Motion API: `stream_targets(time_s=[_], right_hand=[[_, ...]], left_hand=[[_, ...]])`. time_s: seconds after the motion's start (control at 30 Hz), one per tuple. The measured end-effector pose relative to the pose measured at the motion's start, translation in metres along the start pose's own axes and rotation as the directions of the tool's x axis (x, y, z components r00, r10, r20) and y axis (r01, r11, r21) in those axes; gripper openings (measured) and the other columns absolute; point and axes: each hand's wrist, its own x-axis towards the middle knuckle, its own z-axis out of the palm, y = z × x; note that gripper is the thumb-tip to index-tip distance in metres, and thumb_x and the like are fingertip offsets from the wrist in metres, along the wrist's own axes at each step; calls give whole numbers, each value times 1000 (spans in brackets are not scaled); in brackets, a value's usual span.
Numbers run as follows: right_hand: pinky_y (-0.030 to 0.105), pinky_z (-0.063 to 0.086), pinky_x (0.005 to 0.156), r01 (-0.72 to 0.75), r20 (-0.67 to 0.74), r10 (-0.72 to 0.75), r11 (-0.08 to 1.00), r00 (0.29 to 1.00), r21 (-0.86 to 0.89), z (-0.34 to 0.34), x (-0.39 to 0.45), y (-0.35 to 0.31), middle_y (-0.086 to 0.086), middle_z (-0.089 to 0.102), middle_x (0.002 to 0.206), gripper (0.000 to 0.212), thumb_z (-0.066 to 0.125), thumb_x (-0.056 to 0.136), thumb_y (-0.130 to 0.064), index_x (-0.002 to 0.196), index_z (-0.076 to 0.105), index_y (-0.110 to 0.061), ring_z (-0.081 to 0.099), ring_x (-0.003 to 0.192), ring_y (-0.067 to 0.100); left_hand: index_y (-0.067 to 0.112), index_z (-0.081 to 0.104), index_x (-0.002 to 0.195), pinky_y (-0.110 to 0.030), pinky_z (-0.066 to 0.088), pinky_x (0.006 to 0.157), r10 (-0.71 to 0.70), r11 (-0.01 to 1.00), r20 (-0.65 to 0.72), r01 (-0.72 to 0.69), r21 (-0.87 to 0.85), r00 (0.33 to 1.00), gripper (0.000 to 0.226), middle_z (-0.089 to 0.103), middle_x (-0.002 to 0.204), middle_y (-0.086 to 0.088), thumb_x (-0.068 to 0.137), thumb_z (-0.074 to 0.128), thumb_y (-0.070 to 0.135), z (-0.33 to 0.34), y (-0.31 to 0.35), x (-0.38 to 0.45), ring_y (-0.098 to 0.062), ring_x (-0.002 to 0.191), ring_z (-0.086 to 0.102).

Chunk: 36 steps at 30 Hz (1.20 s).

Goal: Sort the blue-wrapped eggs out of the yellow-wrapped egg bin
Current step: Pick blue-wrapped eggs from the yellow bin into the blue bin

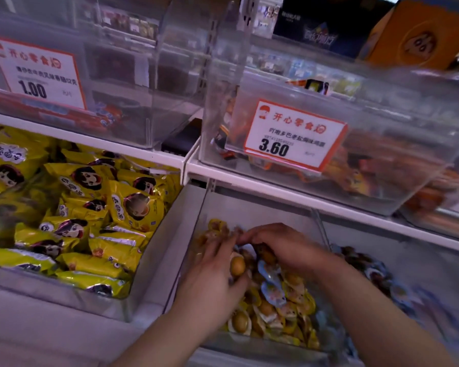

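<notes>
- While both hands reach into the clear yellow-wrapped egg bin (196, 229) on the lower shelf, the left hand (210, 284) lies over the pile with a brown egg (237, 266) pressed at its thumb side; whether the fingers clasp it I cannot tell, as motion blurs them.
- Deeper in that bin, the right hand (281, 247) has its fingers curled down into the eggs; what they grasp, if anything, is hidden.
- Between the two hands and just nearer the viewer, blue-wrapped eggs (272, 287) lie among the yellow-wrapped eggs (289, 313).
- Right of that bin, a neighbouring bin (408, 250) holds more blue-wrapped packets.
- Left of the egg bin, another bin is heaped with yellow snack bags (77, 207).
- Above the egg bin, a price tag (294, 133) reads 3.60.
</notes>
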Motion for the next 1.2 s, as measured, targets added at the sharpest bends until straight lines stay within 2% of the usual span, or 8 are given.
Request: stream_targets(time_s=[0.23,0.43,0.53,0.63,0.73,0.83,1.0,1.2], right_hand=[[-4,33,89,37,-161,-73,976,984,-216,7,-65,33,-7,63,126,42,45,94,3,118,69,-22,56,114,-5],[27,37,111,109,-166,-231,837,959,-536,0,-77,37,-2,47,149,53,54,91,-6,140,54,-24,49,134,19],[37,49,100,191,-239,-394,787,888,-587,-19,-79,32,4,60,131,44,59,85,-4,127,66,-15,61,118,26],[34,49,100,229,-50,-333,741,942,-631,-13,-88,32,-8,57,136,49,48,89,-37,137,56,-30,56,122,14],[37,46,103,197,49,-255,593,966,-781,4,-89,39,-15,40,147,60,38,89,-60,146,35,-41,45,131,14],[40,45,104,149,11,-248,548,969,-823,7,-81,42,-9,39,147,52,41,94,-54,145,39,-40,43,132,19],[39,54,88,93,-87,-252,624,964,-776,8,-70,42,-4,50,134,34,55,94,-31,127,60,-31,57,116,24],[15,41,83,66,-362,-294,848,884,-526,2,-68,38,-7,70,113,22,68,90,-19,110,73,-27,65,102,13]], left_hand=[[39,39,143,-26,39,99,13,994,50,-18,110,999,61,48,142,11,88,59,56,0,-5,-1,-17,129,46],[47,33,145,-9,30,101,-19,994,116,31,-102,993,75,43,144,25,82,74,46,-9,-5,2,6,131,40],[50,41,139,-22,33,113,-9,957,209,69,-282,978,69,47,142,27,76,67,38,-16,2,5,10,133,40],[43,52,130,-32,38,113,-18,921,222,102,-375,975,63,57,132,24,72,66,21,-23,8,6,4,128,48],[41,48,134,-26,32,115,16,991,255,19,-134,967,64,51,139,13,77,60,14,-24,8,2,-4,133,44],[34,47,140,-5,14,110,66,987,303,-106,118,951,63,39,150,11,82,57,12,-21,4,-3,-9,140,32],[33,51,139,-25,36,111,26,992,155,-45,121,988,54,48,144,11,90,59,11,-19,4,-2,-10,133,44],[39,65,121,-21,47,97,-10,995,-90,0,-104,996,48,63,122,18,90,60,3,-18,8,5,0,115,57]])
